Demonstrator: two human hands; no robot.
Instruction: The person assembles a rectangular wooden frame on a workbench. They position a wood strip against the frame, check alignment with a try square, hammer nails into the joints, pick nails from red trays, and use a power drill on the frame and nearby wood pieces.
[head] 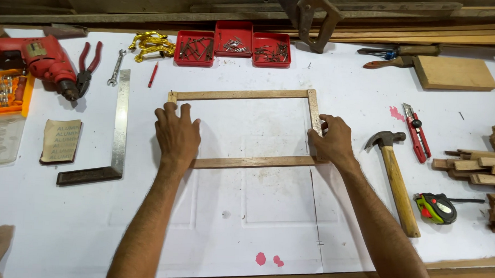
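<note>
Overhead, white bench (64, 215); seemingly workshop clutter.

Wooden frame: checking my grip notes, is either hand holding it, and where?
Left hand presses flat on the wooden frame at its left side; right hand grips its right strip.

A rectangular wooden frame (242, 128) lay mid-table (255, 221), three red plastic trays (232, 48) behind it, a steel try square (116, 134) at its left, a wooden-handled claw hammer (397, 180) at its right.
</note>
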